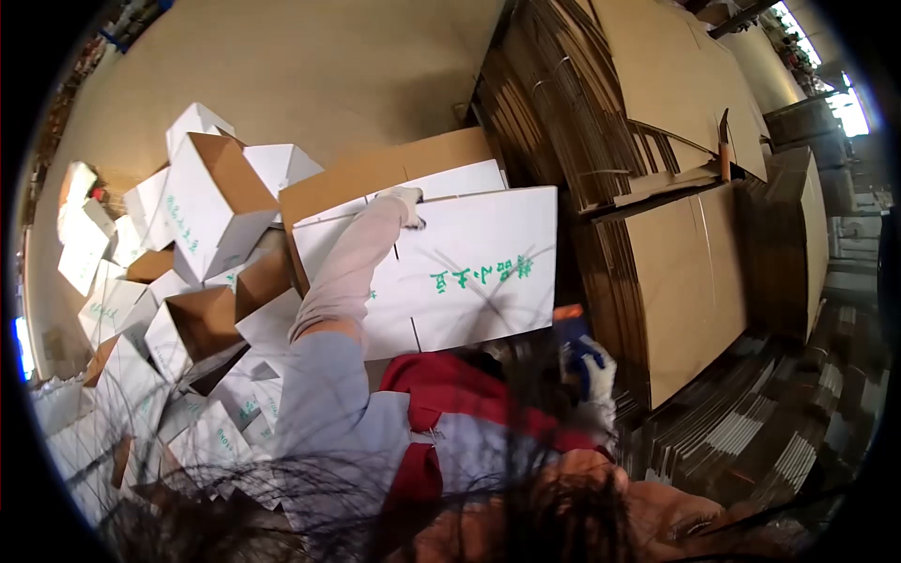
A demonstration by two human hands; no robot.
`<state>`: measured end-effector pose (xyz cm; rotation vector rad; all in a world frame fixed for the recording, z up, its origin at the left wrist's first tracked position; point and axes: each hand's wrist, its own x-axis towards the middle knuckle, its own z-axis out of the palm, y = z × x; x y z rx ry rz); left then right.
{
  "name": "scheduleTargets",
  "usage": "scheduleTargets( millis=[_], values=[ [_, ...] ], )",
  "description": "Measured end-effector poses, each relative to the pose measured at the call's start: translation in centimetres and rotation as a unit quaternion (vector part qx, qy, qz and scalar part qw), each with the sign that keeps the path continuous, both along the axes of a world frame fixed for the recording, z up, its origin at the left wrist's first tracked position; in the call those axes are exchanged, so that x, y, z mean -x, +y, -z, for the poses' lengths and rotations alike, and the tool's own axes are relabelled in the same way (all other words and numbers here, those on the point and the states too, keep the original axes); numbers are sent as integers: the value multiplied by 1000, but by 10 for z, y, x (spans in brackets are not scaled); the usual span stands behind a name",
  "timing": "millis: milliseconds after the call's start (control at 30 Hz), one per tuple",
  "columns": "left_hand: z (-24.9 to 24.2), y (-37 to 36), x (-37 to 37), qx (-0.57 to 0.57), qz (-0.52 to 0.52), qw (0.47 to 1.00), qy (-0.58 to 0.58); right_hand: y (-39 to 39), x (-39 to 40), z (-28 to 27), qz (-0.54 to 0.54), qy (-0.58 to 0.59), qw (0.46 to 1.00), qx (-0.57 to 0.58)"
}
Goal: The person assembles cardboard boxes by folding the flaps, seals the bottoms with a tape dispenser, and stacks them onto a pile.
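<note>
My left hand [404,205], in a light glove, has its fingers over the upper edge of a white cardboard box [479,272]. The box has green writing and dark slits on its broad face, and brown cardboard shows behind it. My right hand [593,375], in a white and blue glove, is low beside the box's lower right corner. Its fingers are wrapped round an orange and dark-blue tool [568,324], partly hidden and blurred.
Several opened white boxes [211,206] with brown insides lie piled at the left. Tall stacks of flat brown cardboard [694,281] stand close on the right, with an orange-handled tool [725,155] stuck upright there. More flat cardboard [751,413] lies at the lower right.
</note>
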<state>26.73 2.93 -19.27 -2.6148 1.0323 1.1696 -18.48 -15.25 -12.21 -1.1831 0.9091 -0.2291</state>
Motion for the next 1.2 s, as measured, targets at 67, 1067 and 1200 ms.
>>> scheduleTargets(
  millis=[67,1067,1200],
  values=[
    [-52,4,31,19,40,999,2,-27,-27,-56,-29,16,981,190],
    [-183,143,133,21,52,998,3,-4,-241,-80,-498,108,516,688],
    [-202,101,144,174,-76,941,280,16,-223,-80,-465,83,543,695]
  ],
)
